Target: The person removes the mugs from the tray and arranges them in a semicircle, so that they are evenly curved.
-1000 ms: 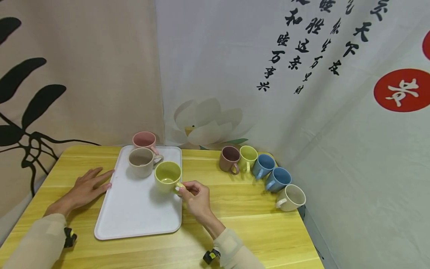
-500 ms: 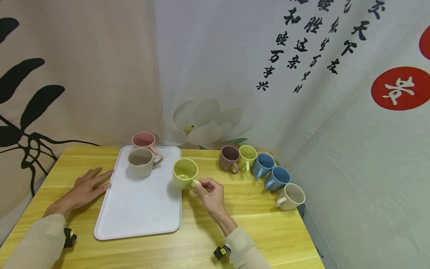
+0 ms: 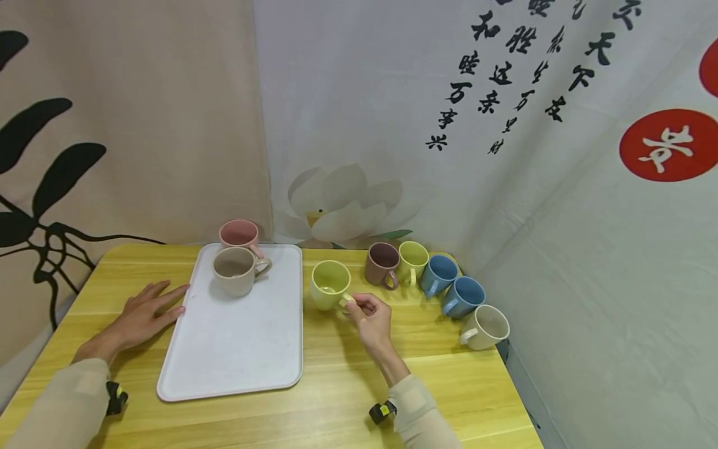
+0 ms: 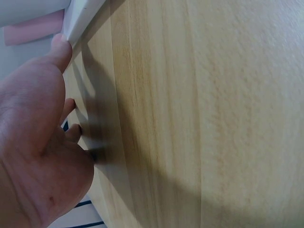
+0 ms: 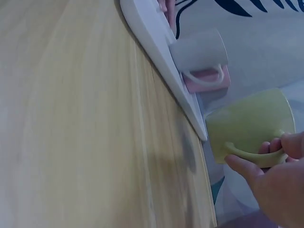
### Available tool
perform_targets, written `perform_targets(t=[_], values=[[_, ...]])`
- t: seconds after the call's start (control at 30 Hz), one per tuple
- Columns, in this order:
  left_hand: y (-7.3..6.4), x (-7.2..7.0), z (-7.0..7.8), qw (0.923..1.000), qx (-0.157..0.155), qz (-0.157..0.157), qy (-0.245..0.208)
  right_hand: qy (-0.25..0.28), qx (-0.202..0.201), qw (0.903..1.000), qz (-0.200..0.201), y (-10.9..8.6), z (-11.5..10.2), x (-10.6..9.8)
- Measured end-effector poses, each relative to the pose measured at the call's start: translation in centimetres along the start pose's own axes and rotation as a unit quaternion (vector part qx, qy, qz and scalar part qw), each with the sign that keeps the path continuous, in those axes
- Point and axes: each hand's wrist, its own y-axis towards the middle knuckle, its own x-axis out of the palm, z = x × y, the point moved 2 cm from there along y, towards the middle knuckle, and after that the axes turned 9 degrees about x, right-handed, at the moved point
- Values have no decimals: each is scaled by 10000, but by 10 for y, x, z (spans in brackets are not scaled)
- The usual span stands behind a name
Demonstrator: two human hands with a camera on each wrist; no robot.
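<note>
My right hand (image 3: 373,323) pinches the handle of a yellow-green mug (image 3: 330,288), held upright just right of the white tray (image 3: 235,349). In the right wrist view the mug (image 5: 251,126) hangs above the table, thumb and fingers on its handle. My left hand (image 3: 144,313) lies spread on the table, its fingertips touching the tray's left edge. The left wrist view shows that hand's thumb (image 4: 61,50) against the tray rim. A grey-beige mug (image 3: 234,272) and a pink mug (image 3: 240,234), partly hidden behind it, stand at the tray's far end.
At the table's back right stands a curved row: a brown-purple mug (image 3: 382,265), a second yellow-green mug (image 3: 413,260), two blue mugs (image 3: 439,274) and a cream mug (image 3: 485,327). A printed cloth (image 3: 359,125) hangs behind the wooden table (image 3: 314,411).
My right hand has carried the yellow-green mug rightward, from over the tray to past its right edge. The left hand has stayed at the tray's left edge.
</note>
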Motion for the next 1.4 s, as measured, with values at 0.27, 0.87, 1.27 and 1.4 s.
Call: perform_targets(t=[0.27, 0.87, 1.27, 1.4], values=[[0, 1, 0, 10000, 33, 22, -35, 160, -78, 9994, 300, 11, 1, -15], [0, 2, -3, 9999, 81, 27, -64, 357, 19, 9975, 609, 26, 8, -33], [-2, -1, 1, 10000, 67, 36, -42, 321, 86, 9959, 847, 35, 12, -44], [-2, -1, 2, 10000, 48, 32, -7, 354, 127, 9956, 855, 37, 15, -47]])
